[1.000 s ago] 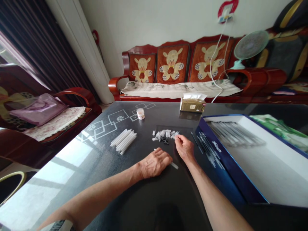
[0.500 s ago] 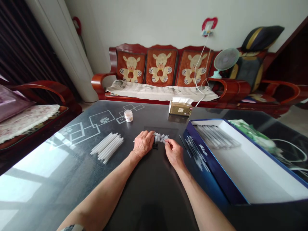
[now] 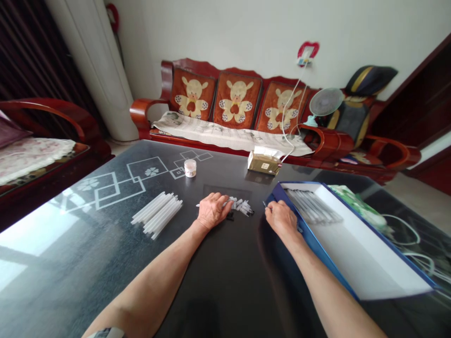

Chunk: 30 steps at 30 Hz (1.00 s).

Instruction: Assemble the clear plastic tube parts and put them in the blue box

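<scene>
Your left hand [image 3: 212, 211] flat, open, palm down, just beside small white plastic pieces [image 3: 240, 205] on glossy black tabletop [image 3: 225, 300]. Right hand [image 3: 280, 218] curled at blue box rim [image 3: 319, 249]; cannot tell if holding anything. Pieces look light, stiff, likely slippery: pinch by shaft between fingertips.

The left hand [image 3: 212, 211] covers part of a white stick [image 3: 199, 205], folks, and the right hand [image 3: 280, 219] curls over so nobody can see whether its fingers pinch anything! Those little pieces [image 3: 241, 205] are too small to make out from here (grey and black bits, that's all we get). In the box [image 3: 310, 239], the sticks [image 3: 312, 205] blur together, uncountable, and the armchair [image 3: 45, 105] runs off the left edge.
</scene>
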{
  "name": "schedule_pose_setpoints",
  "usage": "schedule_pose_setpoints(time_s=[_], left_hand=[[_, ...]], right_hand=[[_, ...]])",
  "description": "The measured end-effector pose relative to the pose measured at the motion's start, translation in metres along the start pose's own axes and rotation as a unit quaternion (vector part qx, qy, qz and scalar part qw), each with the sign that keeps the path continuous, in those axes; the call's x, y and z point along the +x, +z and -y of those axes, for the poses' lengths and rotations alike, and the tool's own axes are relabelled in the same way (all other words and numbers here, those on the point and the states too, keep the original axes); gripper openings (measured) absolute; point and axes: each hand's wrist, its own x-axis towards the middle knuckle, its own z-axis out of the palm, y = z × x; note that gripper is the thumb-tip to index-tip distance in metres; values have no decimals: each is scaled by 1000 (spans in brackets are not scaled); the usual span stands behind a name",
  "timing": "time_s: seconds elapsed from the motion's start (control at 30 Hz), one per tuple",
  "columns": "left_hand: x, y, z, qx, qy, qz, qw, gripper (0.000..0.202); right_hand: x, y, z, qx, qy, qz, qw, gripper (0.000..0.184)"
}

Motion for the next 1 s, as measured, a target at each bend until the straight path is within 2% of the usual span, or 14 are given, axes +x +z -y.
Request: schedule_pose_setpoints(time_s=[0.1, 0.33, 0.4, 0.47, 0.53, 0.57, 0.6, 0.63, 0.7, 0.77, 0.8, 0.83, 0.9, 1.0], left_hand=[[0, 1, 1, -21, 10, 5, 1000, 29], [2, -1, 3, -35, 23, 3, 999, 27], [2, -1, 3, -34, 20, 2, 999, 27], [2, 0, 3, -31, 15, 3, 999, 27], [1, 0, 3, -30, 14, 2, 999, 27], [1, 1, 3, -30, 14, 1, 999, 27], [1, 1, 3, -31, 14, -1, 999, 27], [1, 1, 3, -31, 13, -2, 999, 27], [1, 1, 3, -29, 7, -3, 1000, 28], [1, 1, 3, -26, 1, -2, 1000, 29], [0, 1, 3, -24, -2, 0, 1000, 30], [0, 1, 3, -24, -4, 2, 1000, 30], [1, 1, 3, -25, -11, 7, 1000, 29], [1, 1, 3, -30, -21, 10, 999, 28]], right_hand=[[5, 3, -8, -56, 13, 44, 997, 23], [13, 4, 1, -41, 50, 97, 993, 22], [14, 0, 1, -26, 60, 91, 994, 23], [16, -3, 0, 18, 65, 55, 996, 24], [19, -5, 0, 133, 80, 23, 988, 23], [21, -5, 1, 223, 96, 20, 970, 21], [22, -5, 4, 328, 118, 25, 937, 18], [23, -4, 9, 440, 138, 36, 887, 18], [25, -2, 20, 639, 159, 70, 749, 23], [25, 2, 33, 771, 151, 99, 611, 30], [24, 5, 38, 811, 138, 107, 558, 33], [23, 9, 43, 838, 126, 109, 520, 34], [21, 16, 51, 862, 112, 97, 485, 32], [18, 27, 59, 868, 124, 78, 474, 23]])
